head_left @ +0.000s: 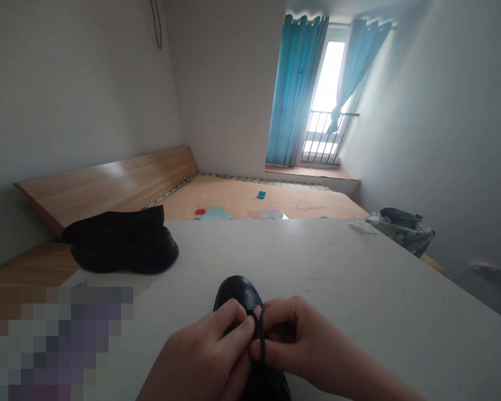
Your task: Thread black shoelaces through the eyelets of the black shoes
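A black leather shoe (239, 289) lies on the white table (350, 312) in front of me, its rounded toe pointing away. My left hand (211, 345) is over the shoe's left side, thumb and index finger pinched on a black shoelace (263, 337). From the right, my right hand (294, 334) pinches the same lace, which loops up between the two hands. Both hands cover much of the shoe's middle, and its heel end runs out of the bottom of the view.
Another black shoe (125, 245) rests at the table's far left. Beyond stands a bed (234, 189) with small items on it and a wooden headboard (117, 172). A bag (404, 228) sits past the right edge, near a small clear packet (362, 227). The lower left corner is pixelated.
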Demonstrator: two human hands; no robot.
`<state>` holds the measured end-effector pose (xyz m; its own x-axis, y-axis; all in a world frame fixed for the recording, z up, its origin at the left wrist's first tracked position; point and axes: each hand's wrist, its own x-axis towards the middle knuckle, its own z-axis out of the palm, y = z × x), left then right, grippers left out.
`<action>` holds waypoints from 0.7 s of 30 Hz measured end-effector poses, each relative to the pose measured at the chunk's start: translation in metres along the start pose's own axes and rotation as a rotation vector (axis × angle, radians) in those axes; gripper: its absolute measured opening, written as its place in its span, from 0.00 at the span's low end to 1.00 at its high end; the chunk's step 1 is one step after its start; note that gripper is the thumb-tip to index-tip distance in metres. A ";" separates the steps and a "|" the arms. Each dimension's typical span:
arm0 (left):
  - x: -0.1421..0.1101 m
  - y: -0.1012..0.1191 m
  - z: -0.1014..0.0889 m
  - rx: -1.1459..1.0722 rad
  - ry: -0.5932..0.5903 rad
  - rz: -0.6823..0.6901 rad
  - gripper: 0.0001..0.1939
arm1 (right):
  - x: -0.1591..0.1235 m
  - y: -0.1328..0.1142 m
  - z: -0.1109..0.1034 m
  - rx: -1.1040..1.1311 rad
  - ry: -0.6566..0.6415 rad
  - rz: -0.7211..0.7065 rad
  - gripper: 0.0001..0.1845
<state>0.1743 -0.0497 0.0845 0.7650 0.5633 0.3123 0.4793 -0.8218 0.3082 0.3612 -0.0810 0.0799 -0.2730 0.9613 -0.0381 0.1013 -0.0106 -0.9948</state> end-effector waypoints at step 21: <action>0.015 -0.012 -0.025 -0.265 -0.120 -0.193 0.04 | -0.001 -0.010 -0.005 -0.455 0.128 -0.119 0.05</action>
<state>0.1697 -0.0295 0.1078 0.7236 0.6793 0.1225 0.5038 -0.6411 0.5789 0.3657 -0.0805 0.0907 -0.1912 0.9750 0.1134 0.4920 0.1952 -0.8484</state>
